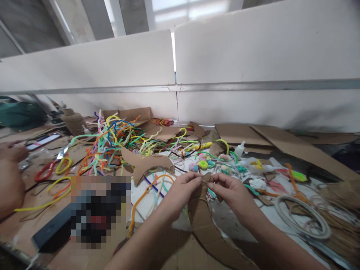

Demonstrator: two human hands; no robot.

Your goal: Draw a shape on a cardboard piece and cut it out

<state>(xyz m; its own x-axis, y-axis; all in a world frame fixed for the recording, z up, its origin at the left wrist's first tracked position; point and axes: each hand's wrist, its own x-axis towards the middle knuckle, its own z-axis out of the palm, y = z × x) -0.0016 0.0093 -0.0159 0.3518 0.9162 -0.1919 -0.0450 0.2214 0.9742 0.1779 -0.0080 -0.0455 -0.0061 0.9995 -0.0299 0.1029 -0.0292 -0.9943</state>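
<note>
A long, curved cardboard cutout (202,221) stands in front of me, its narrow end up between my hands. My left hand (184,189) is closed in a pinch on the left side of that end. From the other side, my right hand (229,191) pinches a thin brown string at the same tip; fingers partly cover it. A pale strand crosses the cardboard just below. Beyond my left hand lies a tail-shaped cardboard cutout (146,164). Close behind my right hand are small coloured fuzzy coils (203,164).
A heap of coloured pipe cleaners (112,140) rises at back left. Red-handled scissors (45,171) lie near another person's hand (12,153). A glue bottle (239,149), a white ring (302,216) and metal scissors (332,253) are on the right. White panels (264,48) close off the back.
</note>
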